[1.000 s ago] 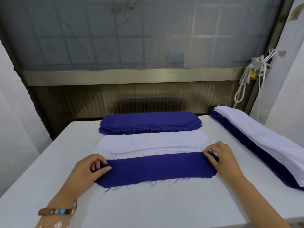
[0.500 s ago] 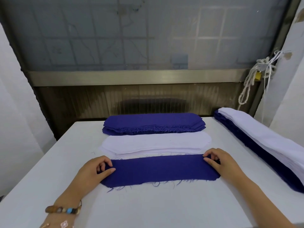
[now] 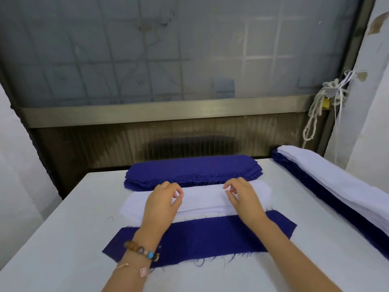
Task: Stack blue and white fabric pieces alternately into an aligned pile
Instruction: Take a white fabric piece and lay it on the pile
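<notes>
Big cloudy window (image 3: 168,49) with a faint grid behind, shiny metal bar (image 3: 164,111) under it, brown ribbed panel (image 3: 105,144) below, white table (image 3: 210,278) in front, white walls (image 3: 16,165) on both sides, white rope (image 3: 315,114) hanging at the right, soft daylight

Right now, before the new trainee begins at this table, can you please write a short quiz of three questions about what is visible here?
1. True or false: the single blue piece lies between the person and the white pile.
2. Which colour is on top of the tall stack at the right side of the table? A blue, B white, C grey.
3. Fill in: the beaded bracelet is on the ___ wrist.

Key: 1 true; 2 B; 3 left.
</notes>
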A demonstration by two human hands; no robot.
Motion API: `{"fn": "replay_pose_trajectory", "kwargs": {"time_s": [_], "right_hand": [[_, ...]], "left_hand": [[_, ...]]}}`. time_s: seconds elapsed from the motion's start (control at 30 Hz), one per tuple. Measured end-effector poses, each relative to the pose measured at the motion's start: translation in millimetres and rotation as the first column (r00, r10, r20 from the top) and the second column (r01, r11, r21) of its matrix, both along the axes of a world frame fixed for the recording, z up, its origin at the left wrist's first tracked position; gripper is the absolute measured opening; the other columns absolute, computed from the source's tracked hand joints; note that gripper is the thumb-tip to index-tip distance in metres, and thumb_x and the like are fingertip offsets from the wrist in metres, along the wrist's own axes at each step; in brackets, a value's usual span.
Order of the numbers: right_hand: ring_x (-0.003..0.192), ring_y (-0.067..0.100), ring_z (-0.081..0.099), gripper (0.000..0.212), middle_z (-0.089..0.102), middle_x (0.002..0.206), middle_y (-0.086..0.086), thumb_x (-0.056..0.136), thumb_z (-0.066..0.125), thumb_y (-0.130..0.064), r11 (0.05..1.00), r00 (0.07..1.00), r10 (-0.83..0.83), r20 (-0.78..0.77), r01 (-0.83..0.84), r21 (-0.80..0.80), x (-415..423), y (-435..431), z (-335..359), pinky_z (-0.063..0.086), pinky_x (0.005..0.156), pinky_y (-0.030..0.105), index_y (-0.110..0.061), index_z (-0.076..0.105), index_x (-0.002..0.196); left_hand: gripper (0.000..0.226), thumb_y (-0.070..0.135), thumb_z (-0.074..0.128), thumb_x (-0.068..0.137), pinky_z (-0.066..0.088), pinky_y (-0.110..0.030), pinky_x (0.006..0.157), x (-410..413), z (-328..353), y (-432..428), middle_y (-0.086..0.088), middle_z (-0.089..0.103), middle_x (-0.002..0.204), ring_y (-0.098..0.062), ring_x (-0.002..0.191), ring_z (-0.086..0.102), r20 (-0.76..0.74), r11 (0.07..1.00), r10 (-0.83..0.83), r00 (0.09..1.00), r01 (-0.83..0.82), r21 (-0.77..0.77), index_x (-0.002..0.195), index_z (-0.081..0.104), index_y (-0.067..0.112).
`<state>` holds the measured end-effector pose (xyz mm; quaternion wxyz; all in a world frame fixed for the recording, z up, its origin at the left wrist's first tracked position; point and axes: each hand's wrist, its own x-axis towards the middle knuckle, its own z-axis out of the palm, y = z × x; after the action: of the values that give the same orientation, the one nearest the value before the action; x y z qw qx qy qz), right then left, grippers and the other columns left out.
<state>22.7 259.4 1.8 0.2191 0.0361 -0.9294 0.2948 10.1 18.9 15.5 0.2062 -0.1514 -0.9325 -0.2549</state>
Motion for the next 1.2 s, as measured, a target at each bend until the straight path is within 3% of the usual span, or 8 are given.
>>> {"fn": "replay_pose_trajectory", "kwargs": {"time_s": [0.13,0.3,0.4,0.5,0.67,0.8,0.97,1.2], "right_hand": [[0.084,0.008,0.052,0.007,0.053,0.095,-0.004,0.093,0.059,-0.013,0.994,0.994,0.102,0.028,-0.101,-0.034,-24,-40,-7,0.045,0.076,0.016,-0.018,0.062,0.098],[0.077,0.005,0.049,0.013,0.051,0.095,-0.004,0.09,0.066,-0.018,0.994,0.995,0.076,0.062,-0.071,-0.082,-39,-52,-20,0.04,0.073,0.008,-0.013,0.066,0.102],[0.077,0.004,0.048,0.019,0.049,0.098,-0.003,0.089,0.067,-0.02,0.994,0.994,0.085,0.073,-0.08,-0.077,-39,-49,-24,0.036,0.071,0.001,-0.012,0.066,0.107],[0.082,0.007,0.048,0.022,0.049,0.1,-0.002,0.089,0.066,-0.022,0.996,0.993,0.076,0.089,-0.072,-0.05,-41,-49,-23,0.038,0.075,0.004,-0.012,0.065,0.108],[0.09,0.013,0.05,0.021,0.052,0.103,0.002,0.09,0.065,-0.024,0.998,0.99,0.057,0.126,-0.06,0.02,-45,-51,-18,0.041,0.082,0.018,-0.011,0.063,0.106],[0.088,0.011,0.044,0.017,0.049,0.101,0.001,0.092,0.063,-0.024,0.996,0.993,0.052,0.107,-0.06,0.073,-46,-53,-19,0.039,0.081,0.017,-0.01,0.063,0.103],[0.095,0.012,0.042,0.017,0.05,0.107,-0.004,0.093,0.059,-0.034,0.958,1.0,0.01,-0.021,-0.004,0.288,-38,-53,-21,0.039,0.082,0.021,-0.02,0.061,0.102],[0.104,0.01,0.043,0.012,0.05,0.107,-0.015,0.096,0.053,-0.03,0.956,0.995,0.101,-0.022,-0.09,0.281,-39,-53,-25,0.027,0.083,0.019,-0.03,0.052,0.108]], "left_hand": [[0.007,0.031,0.055,0.095,0.038,-0.019,0.062,-19,-16,30,0.011,0.05,0.084,-0.006,0.079,0.048,0.052,1.0,0.001,0.999,-0.003,0.027,0.091,0.059,0.026],[0.007,0.038,0.054,0.095,0.03,-0.018,0.059,-27,-37,28,0.015,0.044,0.076,-0.006,0.076,0.046,0.018,1.0,0.009,1.0,-0.009,-0.014,0.094,0.053,0.031],[0.017,0.041,0.052,0.096,0.035,-0.02,0.075,-32,-43,25,0.015,0.047,0.094,-0.007,0.09,0.045,-0.007,0.998,0.018,1.0,-0.019,-0.064,0.11,0.056,0.033],[0.022,0.044,0.047,0.097,0.031,-0.024,0.082,-32,-44,27,0.015,0.048,0.113,-0.009,0.103,0.042,-0.026,0.99,0.062,0.998,-0.065,-0.129,0.116,0.055,0.034],[0.014,0.046,0.043,0.098,0.027,-0.024,0.084,-30,-41,28,0.019,0.046,0.11,-0.006,0.104,0.04,-0.014,0.984,0.066,0.998,-0.068,-0.163,0.105,0.049,0.035],[0.011,0.043,0.043,0.099,0.026,-0.024,0.084,-28,-37,29,0.018,0.046,0.104,-0.005,0.102,0.04,-0.012,0.982,0.037,0.999,-0.039,-0.184,0.096,0.044,0.032],[0.012,0.039,0.042,0.099,0.023,-0.022,0.088,-26,-35,27,0.017,0.047,0.099,-0.004,0.1,0.04,-0.033,0.981,-0.056,0.998,0.048,-0.19,0.091,0.042,0.031],[0.018,0.045,0.04,0.1,0.026,-0.02,0.085,-28,-35,26,0.017,0.047,0.094,-0.004,0.091,0.04,-0.021,0.982,-0.076,0.997,0.072,-0.176,0.09,0.046,0.031]]}}
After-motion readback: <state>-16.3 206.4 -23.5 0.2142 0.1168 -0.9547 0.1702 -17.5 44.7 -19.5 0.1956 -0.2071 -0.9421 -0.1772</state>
